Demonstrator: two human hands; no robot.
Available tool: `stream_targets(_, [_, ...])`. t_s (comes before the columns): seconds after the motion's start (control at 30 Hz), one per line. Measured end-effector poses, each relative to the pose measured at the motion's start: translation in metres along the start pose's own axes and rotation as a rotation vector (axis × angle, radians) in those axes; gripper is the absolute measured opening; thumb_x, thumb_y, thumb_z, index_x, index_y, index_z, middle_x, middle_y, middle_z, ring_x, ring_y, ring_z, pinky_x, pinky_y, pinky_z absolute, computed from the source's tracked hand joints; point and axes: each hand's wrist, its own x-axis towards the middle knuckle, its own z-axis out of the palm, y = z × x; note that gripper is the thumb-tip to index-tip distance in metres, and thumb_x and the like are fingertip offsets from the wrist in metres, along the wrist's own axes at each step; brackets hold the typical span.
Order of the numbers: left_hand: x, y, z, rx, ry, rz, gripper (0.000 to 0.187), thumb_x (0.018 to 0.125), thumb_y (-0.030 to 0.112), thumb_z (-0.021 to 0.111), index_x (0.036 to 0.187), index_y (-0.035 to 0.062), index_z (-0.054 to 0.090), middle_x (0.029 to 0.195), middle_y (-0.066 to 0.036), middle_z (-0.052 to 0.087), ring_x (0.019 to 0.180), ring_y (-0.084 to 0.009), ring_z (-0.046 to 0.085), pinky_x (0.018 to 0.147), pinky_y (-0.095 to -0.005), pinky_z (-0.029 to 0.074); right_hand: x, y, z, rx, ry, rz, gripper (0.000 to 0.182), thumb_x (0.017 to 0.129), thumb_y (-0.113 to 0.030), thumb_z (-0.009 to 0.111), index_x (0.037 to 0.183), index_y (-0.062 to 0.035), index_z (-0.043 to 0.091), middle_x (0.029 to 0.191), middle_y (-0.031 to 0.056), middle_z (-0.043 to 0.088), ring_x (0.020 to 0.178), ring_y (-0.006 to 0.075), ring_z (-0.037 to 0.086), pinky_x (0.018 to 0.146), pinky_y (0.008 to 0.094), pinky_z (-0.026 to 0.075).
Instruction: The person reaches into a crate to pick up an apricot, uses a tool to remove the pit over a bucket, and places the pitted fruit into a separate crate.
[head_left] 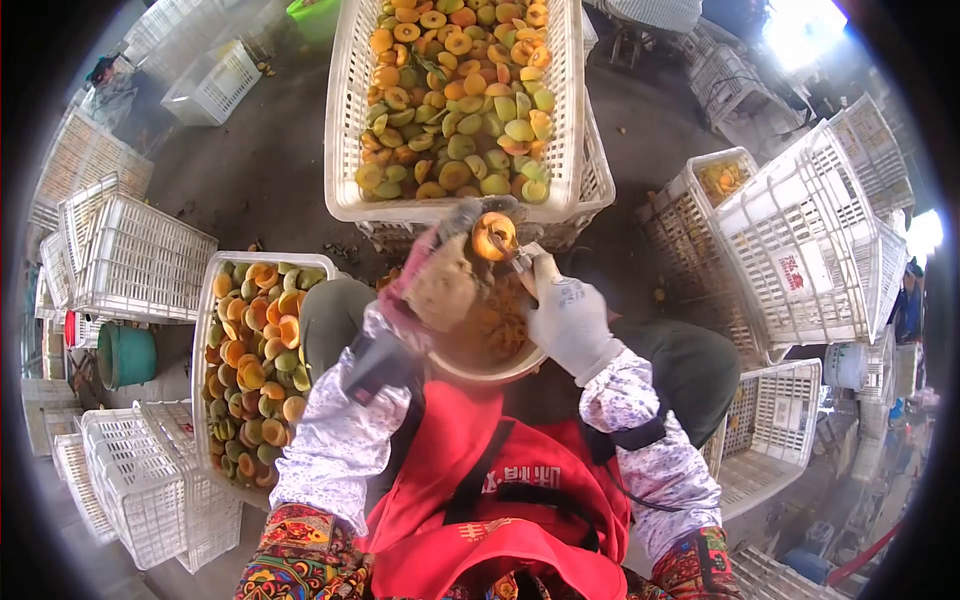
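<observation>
My left hand (440, 285), in a soiled glove with a pink cuff, holds an orange-fleshed peach half (494, 236) with the cut side up. My right hand (573, 318), in a white glove, is closed around a small metal tool (523, 262) whose tip meets the fruit; its exact kind is hard to make out. Beneath both hands sits a pale bowl (485, 377) with orange scraps inside, partly hidden by the left glove. Just beyond the hands, a white crate (345, 150) is full of cut peach halves (455, 100).
To my left stands another white crate (204, 380) of peaches. Stacked white crates (145, 255) and a green bucket (127, 355) are farther left. More crates (800, 250) lean on the right, one low crate (775, 430) near my knee. A red apron (440, 480) covers my lap.
</observation>
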Motion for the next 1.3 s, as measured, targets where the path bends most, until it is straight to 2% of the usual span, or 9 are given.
stream_targets(0.07, [0.001,-0.005,-0.004,0.780,-0.100,0.451,0.037,0.101,0.028,0.042,0.128,0.0049,0.052,0.117,-0.008,0.061,0.101,-0.0174,0.062,0.090,-0.0326,0.051,-0.006,0.010,-0.002,-0.083,0.026,-0.078,0.037,0.079,-0.020,0.063,0.112,-0.0048,0.054,0.074,0.0140,0.067,0.065,0.0324,0.067,0.058,0.0437,0.052])
stream_targets(0.27, [0.023,-0.034,-0.040,-0.482,-0.115,-0.151,0.029,0.100,0.016,0.044,0.125,0.0049,0.051,0.106,-0.004,0.064,0.090,-0.0156,0.062,0.084,-0.0271,0.053,-0.018,0.002,0.028,-0.163,0.068,-0.095,0.031,0.084,-0.015,0.051,0.112,-0.0031,0.056,0.077,0.0111,0.067,0.062,0.0326,0.066,0.055,0.0432,0.052])
stream_targets(0.7, [-0.001,-0.022,-0.010,0.558,-0.108,0.616,0.052,0.092,0.023,0.059,0.137,0.0011,0.041,0.106,-0.008,0.061,0.097,-0.0170,0.060,0.087,-0.0305,0.050,-0.012,-0.025,0.018,0.463,-0.023,-0.029,0.027,0.078,-0.005,0.058,0.100,0.0046,0.047,0.070,0.0278,0.059,0.073,0.0451,0.061,0.063,0.0481,0.047])
stream_targets(0.87, [0.008,-0.027,-0.012,0.042,0.063,0.244,0.063,0.085,0.020,0.066,0.137,-0.0027,0.039,0.111,-0.009,0.058,0.098,-0.0171,0.058,0.088,-0.0294,0.048,-0.012,-0.021,0.020,0.379,0.056,-0.116,0.024,0.080,-0.004,0.056,0.101,0.0042,0.048,0.065,0.0229,0.059,0.059,0.0376,0.061,0.055,0.0425,0.047])
stream_targets(0.97, [0.007,-0.051,-0.032,0.173,-0.174,0.470,0.058,0.089,0.017,0.059,0.140,0.0000,0.036,0.106,-0.008,0.060,0.097,-0.0206,0.059,0.086,-0.0346,0.051,-0.012,-0.022,0.016,0.934,-0.265,0.070,0.015,0.087,-0.011,0.053,0.094,0.0008,0.049,0.061,0.0031,0.052,0.042,0.0113,0.049,0.038,0.0280,0.038])
stream_targets(1.07, [0.003,-0.027,-0.013,0.574,-0.070,0.373,0.056,0.083,0.011,0.062,0.135,0.0031,0.043,0.100,-0.005,0.062,0.085,-0.0156,0.061,0.076,-0.0309,0.053,-0.002,-0.015,-0.020,1.119,-0.707,0.302,0.015,0.088,-0.015,0.055,0.092,-0.0016,0.051,0.063,0.0047,0.054,0.048,0.0148,0.052,0.046,0.0279,0.043])
stream_targets(1.1, [0.012,-0.032,-0.007,-0.312,-0.205,0.126,0.046,0.090,0.010,0.056,0.133,0.0030,0.044,0.099,-0.006,0.062,0.085,-0.0178,0.062,0.075,-0.0316,0.053,-0.002,0.006,0.003,1.329,-0.746,0.308,0.015,0.090,-0.018,0.053,0.091,-0.0034,0.052,0.064,0.0012,0.053,0.048,0.0097,0.050,0.042,0.0243,0.040])
stream_targets(1.27, [0.051,-0.038,-0.027,-0.232,0.207,0.301,0.031,0.094,0.014,0.056,0.122,0.0002,0.052,0.095,-0.008,0.063,0.078,-0.0187,0.063,0.070,-0.0325,0.055,-0.013,0.016,0.003,1.018,-0.625,0.365,0.015,0.090,-0.017,0.053,0.095,-0.0030,0.054,0.062,0.0056,0.054,0.048,0.0171,0.055,0.046,0.0306,0.044])
stream_targets(1.3, [0.052,-0.025,-0.031,-0.142,0.340,0.325,0.030,0.094,0.015,0.056,0.121,0.0006,0.054,0.095,-0.008,0.063,0.078,-0.0188,0.063,0.069,-0.0327,0.055,-0.020,0.056,0.051,0.692,-0.363,-0.052,0.019,0.090,-0.019,0.054,0.099,-0.0025,0.054,0.064,0.0114,0.056,0.054,0.0242,0.060,0.050,0.0362,0.047])
